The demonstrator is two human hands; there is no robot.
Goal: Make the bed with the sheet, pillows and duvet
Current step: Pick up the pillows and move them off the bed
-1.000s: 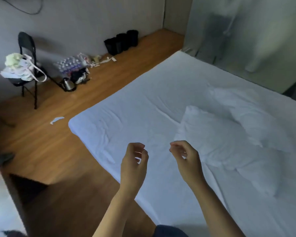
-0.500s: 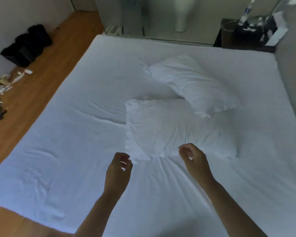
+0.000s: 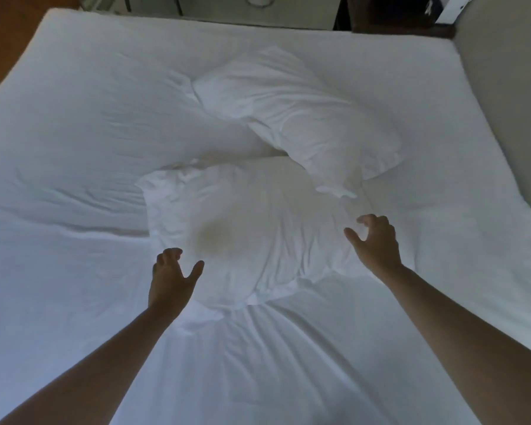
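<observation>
Now L hand [image 3: 170, 279] & R hand [image 3: 376, 240] spread, holding nothing, flanking near pillow [image 3: 242, 228] btwn grips.

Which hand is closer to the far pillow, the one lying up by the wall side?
Right. The right hand hovers just below the far pillow's near corner; the left hand is further off, across the near pillow.

Light: dim and bluish; my sheet [image 3: 74, 271] looks grey-blue.
Shadows: soft, under my pillows' [image 3: 246, 234] edges and in creases.
Blur: my fingertips [image 3: 365, 220] smear slightly.
Edges: wide-angle bending along the frame's upper corners.
</observation>
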